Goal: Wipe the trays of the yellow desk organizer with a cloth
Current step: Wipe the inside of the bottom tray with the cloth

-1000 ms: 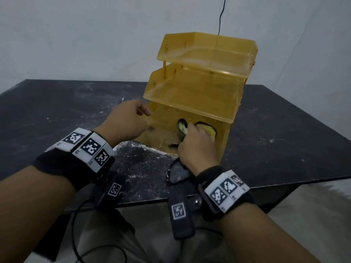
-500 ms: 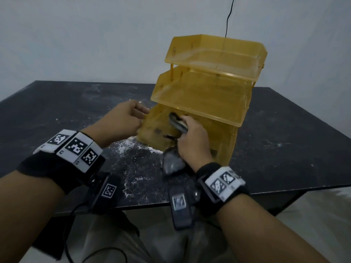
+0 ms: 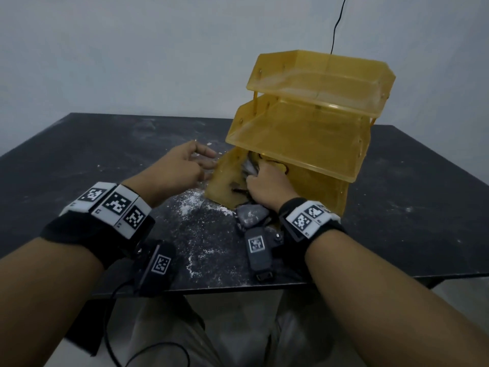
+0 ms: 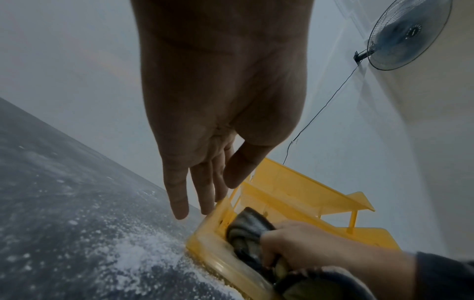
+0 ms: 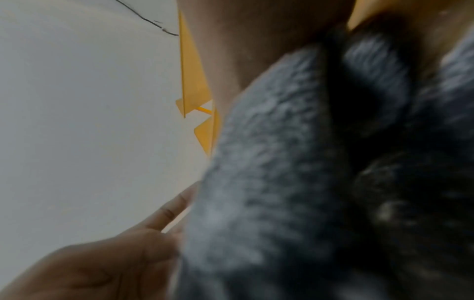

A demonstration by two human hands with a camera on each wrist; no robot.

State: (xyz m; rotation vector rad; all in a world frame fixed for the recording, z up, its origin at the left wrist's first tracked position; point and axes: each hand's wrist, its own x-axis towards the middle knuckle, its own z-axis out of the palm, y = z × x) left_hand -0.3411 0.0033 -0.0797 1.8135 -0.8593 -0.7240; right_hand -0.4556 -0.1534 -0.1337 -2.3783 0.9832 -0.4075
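Observation:
A translucent yellow desk organizer (image 3: 304,133) with three stacked trays stands on a dusty black table (image 3: 105,154). My right hand (image 3: 264,185) reaches into the bottom tray (image 4: 205,241) and grips a bunched grey cloth (image 4: 246,229) against the tray floor near its left wall. The cloth (image 5: 282,182) fills the right wrist view, and a fold of the cloth (image 3: 251,214) hangs out over the table edge of the tray. My left hand (image 3: 182,165) rests with straight fingers (image 4: 207,192) against the outside of the bottom tray's left wall.
White powder (image 3: 195,205) lies scattered on the table in front of the organizer. A wall fan (image 4: 408,32) with a thin black cord (image 4: 325,105) hangs on the wall behind. The table's near edge (image 3: 238,284) is close to my wrists.
My right hand has drawn the cloth leftward across the bottom tray toward its left wall. The left hand stays at the tray's side.

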